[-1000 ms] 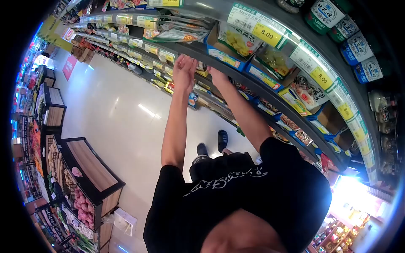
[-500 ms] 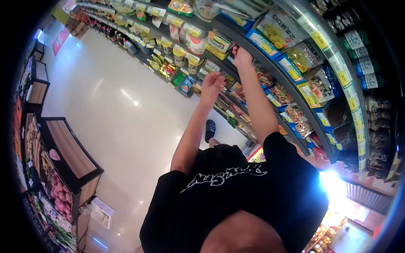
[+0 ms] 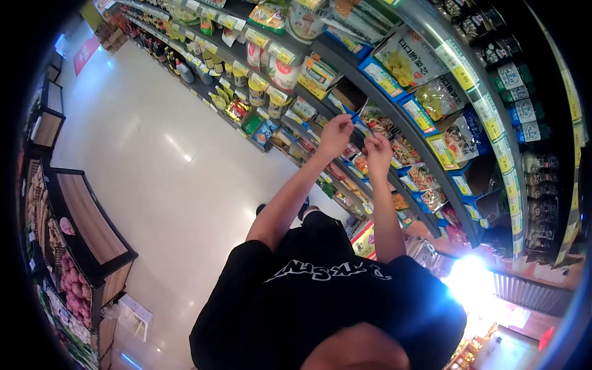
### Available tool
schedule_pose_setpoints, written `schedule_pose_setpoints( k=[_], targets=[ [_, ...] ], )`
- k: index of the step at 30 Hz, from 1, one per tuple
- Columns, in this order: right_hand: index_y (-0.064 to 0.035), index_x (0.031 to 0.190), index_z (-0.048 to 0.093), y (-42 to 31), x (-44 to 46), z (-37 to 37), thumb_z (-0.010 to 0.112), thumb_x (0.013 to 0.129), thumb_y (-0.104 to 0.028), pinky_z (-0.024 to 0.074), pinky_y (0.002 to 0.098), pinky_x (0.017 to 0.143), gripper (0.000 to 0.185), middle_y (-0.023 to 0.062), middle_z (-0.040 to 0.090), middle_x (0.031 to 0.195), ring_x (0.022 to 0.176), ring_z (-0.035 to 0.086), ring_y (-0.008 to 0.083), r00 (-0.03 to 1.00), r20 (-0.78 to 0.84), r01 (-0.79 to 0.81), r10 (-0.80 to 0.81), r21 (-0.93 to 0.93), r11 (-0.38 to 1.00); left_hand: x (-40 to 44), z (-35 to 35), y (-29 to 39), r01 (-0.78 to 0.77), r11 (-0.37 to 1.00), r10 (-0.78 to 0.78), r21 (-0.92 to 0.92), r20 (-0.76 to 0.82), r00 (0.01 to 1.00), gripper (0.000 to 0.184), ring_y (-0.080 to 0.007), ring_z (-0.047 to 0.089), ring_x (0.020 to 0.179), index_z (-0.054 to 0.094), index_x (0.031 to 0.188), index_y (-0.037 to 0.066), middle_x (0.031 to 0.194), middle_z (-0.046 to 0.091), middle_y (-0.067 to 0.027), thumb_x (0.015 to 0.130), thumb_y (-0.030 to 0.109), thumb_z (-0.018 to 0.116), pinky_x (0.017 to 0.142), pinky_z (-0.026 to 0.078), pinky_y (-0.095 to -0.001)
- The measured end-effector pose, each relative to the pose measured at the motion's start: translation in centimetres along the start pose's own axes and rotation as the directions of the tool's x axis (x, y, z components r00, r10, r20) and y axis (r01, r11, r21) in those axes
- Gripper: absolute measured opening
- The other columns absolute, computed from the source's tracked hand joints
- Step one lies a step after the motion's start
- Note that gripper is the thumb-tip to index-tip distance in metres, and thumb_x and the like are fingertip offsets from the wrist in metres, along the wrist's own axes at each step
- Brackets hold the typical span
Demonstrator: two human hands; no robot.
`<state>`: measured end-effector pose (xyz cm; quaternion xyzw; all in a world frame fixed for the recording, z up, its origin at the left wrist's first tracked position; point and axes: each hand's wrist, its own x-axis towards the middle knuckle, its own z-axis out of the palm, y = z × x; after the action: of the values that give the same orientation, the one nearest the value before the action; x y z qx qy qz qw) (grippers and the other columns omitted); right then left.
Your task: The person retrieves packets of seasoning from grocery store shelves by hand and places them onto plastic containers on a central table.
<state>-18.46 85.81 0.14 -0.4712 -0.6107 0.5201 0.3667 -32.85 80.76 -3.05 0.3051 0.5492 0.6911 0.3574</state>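
Observation:
My left hand [image 3: 336, 135] is at the front edge of a middle shelf, its fingers closed at a blue-edged box front. Just right of it, my right hand [image 3: 377, 151] is also closed, with its fingertips at the same blue edge [image 3: 361, 126]. Whatever lies between the fingers is too small to make out. Packets of food [image 3: 377, 119] sit in the box behind the hands. Up and to the left stands a yellow-and-green box of packets [image 3: 317, 76]. An open brown carton [image 3: 349, 94] is just above my left hand.
Shelves with a curved price rail [image 3: 459, 69] rise on the right, holding jars [image 3: 527, 111] and yellow packets [image 3: 410, 57]. A produce stand [image 3: 92, 216] with red onions or potatoes [image 3: 75, 290] is at the left, across the pale floor [image 3: 179, 185].
Both hands have moved down along the shelf from the earlier place and are now close together at one blue box front. The view has shifted along the shelving.

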Motion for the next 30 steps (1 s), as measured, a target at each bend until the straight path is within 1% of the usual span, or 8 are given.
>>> schedule_pose_setpoints(
  k=[3,4,6,8,11,19,26,30],
  targets=[
    [0.0008,0.130,0.048,1.0,0.9,-2.8,0.066,0.088,-0.012,0.0501,0.0300,0.062,0.048,0.0114,0.063,0.113,0.074,0.062,0.0135,0.996,-0.032,0.072,-0.085,-0.296,0.952,3.6,4.0,-0.5,-0.145,0.926,0.190,0.348,-0.101,0.976,0.038,-0.0267,0.061,0.103,0.053,0.126,-0.002,0.120,0.060,-0.0182,0.093,0.017,0.060,0.089,0.049,-0.0359],
    [0.0011,0.131,0.047,1.0,1.0,-3.8,0.066,0.088,-0.013,0.0504,0.0309,0.067,0.049,0.0122,0.061,0.116,0.078,0.062,0.0148,0.993,-0.009,0.107,-0.115,-0.301,0.948,4.3,5.0,-0.2,-0.232,0.925,0.274,0.300,-0.105,0.956,0.045,-0.0450,0.052,0.110,0.053,0.121,-0.004,0.118,0.055,-0.0289,0.082,0.014,0.064,0.092,0.044,-0.0473],
    [0.0017,0.132,0.046,0.5,1.7,-5.0,0.066,0.089,-0.014,0.0510,0.0326,0.076,0.051,0.0136,0.058,0.122,0.087,0.062,0.0172,0.980,0.072,0.198,-0.185,-0.291,0.936,5.0,6.4,0.8,-0.223,0.831,0.292,0.509,-0.058,0.955,0.044,-0.0440,0.055,0.100,0.052,0.111,-0.003,0.103,0.057,-0.0257,0.077,0.019,0.070,0.086,0.045,-0.0470],
    [0.0034,0.138,0.040,2.1,3.3,-6.4,0.066,0.090,-0.015,0.0477,0.0288,0.084,0.058,0.0148,0.058,0.125,0.094,0.058,0.0158,0.973,0.165,0.187,-0.162,-0.150,0.971,5.4,7.0,0.3,-0.029,0.968,0.048,0.249,-0.069,0.996,0.053,-0.0406,0.053,0.099,0.050,0.104,0.000,0.100,0.054,-0.0220,0.065,0.023,0.079,0.084,0.044,-0.0473],
    [0.0035,0.130,0.050,1.0,2.9,-7.1,0.064,0.091,-0.012,0.0484,0.0295,0.080,0.044,0.0126,0.061,0.120,0.089,0.058,0.0150,0.952,0.201,0.275,-0.232,-0.223,0.935,6.7,7.0,-2.0,-0.123,0.762,0.215,0.636,-0.070,0.974,0.068,-0.0400,0.053,0.101,0.056,0.103,0.000,0.106,0.054,-0.0211,0.051,0.029,0.087,0.087,0.044,-0.0460],
    [0.0049,0.114,0.052,4.6,5.6,-8.2,0.063,0.094,-0.012,0.0511,0.0290,0.068,0.028,0.0100,0.062,0.083,0.072,0.059,0.0161,0.943,0.202,0.300,-0.265,-0.165,0.940,3.6,7.1,1.3,-0.245,0.931,0.225,0.272,0.101,0.969,0.035,-0.0272,0.058,0.085,0.052,0.096,0.003,0.091,0.058,-0.0148,0.071,0.007,0.076,0.071,0.046,-0.0375],
    [0.0010,0.115,0.051,4.2,4.4,-8.4,0.068,0.089,-0.010,0.0507,0.0329,0.078,0.033,0.0110,0.059,0.097,0.088,0.059,0.0222,0.853,0.225,0.514,-0.471,-0.211,0.831,2.9,6.6,3.2,-0.181,0.915,0.226,-0.360,0.086,0.970,0.044,-0.0156,0.059,0.089,0.060,0.107,0.001,0.098,0.066,-0.0024,0.065,-0.006,0.068,0.079,0.049,-0.0331],
    [0.0002,0.120,0.052,4.8,4.1,-7.7,0.069,0.086,-0.010,0.0501,0.0361,0.077,0.040,0.0140,0.060,0.102,0.088,0.059,0.0240,0.812,0.193,0.583,-0.550,-0.256,0.771,2.0,3.9,2.5,-0.234,0.972,0.234,-0.014,0.137,0.963,0.038,-0.0147,0.061,0.087,0.064,0.099,0.001,0.093,0.069,-0.0075,0.063,-0.001,0.073,0.075,0.049,-0.0347]
  ],
)
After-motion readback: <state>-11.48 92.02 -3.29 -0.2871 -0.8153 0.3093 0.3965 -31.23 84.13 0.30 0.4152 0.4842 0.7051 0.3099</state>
